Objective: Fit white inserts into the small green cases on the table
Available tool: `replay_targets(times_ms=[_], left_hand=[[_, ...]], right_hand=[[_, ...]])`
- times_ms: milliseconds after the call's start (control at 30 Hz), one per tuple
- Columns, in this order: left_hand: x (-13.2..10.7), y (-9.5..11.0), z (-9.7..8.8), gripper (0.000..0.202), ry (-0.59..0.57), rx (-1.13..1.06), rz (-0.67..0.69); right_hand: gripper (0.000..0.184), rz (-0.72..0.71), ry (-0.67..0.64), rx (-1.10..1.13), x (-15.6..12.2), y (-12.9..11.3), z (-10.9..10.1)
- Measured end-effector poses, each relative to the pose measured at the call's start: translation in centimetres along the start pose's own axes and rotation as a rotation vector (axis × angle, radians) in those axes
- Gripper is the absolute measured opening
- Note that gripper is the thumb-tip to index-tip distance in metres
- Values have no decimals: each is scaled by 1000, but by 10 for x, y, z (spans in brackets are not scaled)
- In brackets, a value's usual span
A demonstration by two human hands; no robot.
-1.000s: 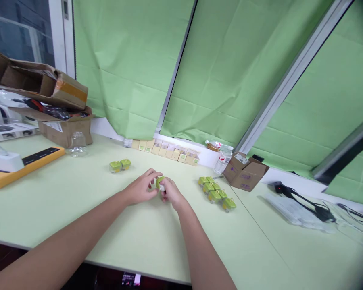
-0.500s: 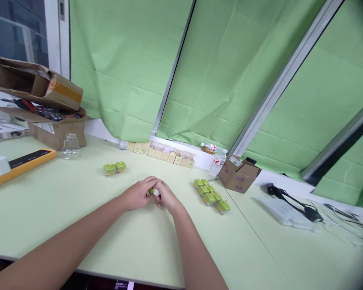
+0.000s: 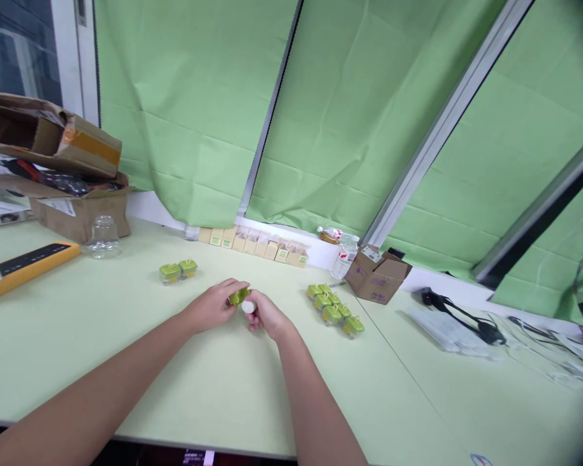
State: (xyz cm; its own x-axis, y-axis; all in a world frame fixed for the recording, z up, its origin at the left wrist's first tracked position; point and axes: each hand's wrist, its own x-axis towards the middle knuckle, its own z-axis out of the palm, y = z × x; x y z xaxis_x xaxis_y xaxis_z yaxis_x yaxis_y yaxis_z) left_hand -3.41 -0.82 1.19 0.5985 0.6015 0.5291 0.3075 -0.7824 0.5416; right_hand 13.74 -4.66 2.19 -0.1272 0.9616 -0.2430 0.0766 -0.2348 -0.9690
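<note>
My left hand (image 3: 212, 307) is closed on a yellow-green lid (image 3: 240, 296), whose inner side seems to face me. Close beside it, my right hand (image 3: 269, 316) pinches a small white round piece (image 3: 248, 307) between thumb and fingers; its kind is too small to make out. Both hands are just above the middle of the table, nearly touching. To their left stand two small clear boxes with green lids (image 3: 179, 270). On the right, several more green-lidded boxes (image 3: 331, 312) form a cluster, each with a small loop on top.
A row of small beige cartons (image 3: 252, 243) lines the back edge. A clear jar (image 3: 103, 238), an orange power strip (image 3: 34, 268) and open cardboard boxes (image 3: 80, 210) occupy the left. Bottles (image 3: 344, 259), a brown box (image 3: 377, 278) and black cables (image 3: 461, 314) are at the right.
My hands have parted slightly, and more of the green lid and white piece shows between them. The whole view has shifted a little; the boxes on the table stay in place.
</note>
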Motion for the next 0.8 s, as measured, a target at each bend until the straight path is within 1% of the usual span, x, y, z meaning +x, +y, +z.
replay_targets(times_ms=[67,100,167,267,300,367,433,500,600,733,800], left_hand=[[1,-4,0,56,35,-2,-26],[1,-6,0,55,53,-11,-36],[2,-7,1,53,87,-35,-53],[3,-6,1,50,111,-64,-82],[3,-6,1,50,113,-69,-93],[3,-4,1,49,115,-77,-110],[3,-2,0,48,120,-82,-124],[3,-1,-1,48,126,-82,-139],[2,1,-2,48,128,-81,-154],[2,2,-2,50,121,-89,-170],[2,2,-2,51,120,-93,-178]], right_hand=[[25,-45,29,15,1,-1,-2],[27,-77,72,19,1,-2,-4],[30,-140,223,-4,3,-3,-7],[31,-227,485,-150,6,-1,-14],[31,-262,545,-215,7,0,-16],[30,-348,617,-332,8,3,-19],[29,-437,643,-408,8,5,-20],[31,-497,650,-436,8,6,-19],[35,-525,642,-459,7,6,-17],[30,-566,608,-546,7,7,-16],[30,-578,620,-619,7,7,-15]])
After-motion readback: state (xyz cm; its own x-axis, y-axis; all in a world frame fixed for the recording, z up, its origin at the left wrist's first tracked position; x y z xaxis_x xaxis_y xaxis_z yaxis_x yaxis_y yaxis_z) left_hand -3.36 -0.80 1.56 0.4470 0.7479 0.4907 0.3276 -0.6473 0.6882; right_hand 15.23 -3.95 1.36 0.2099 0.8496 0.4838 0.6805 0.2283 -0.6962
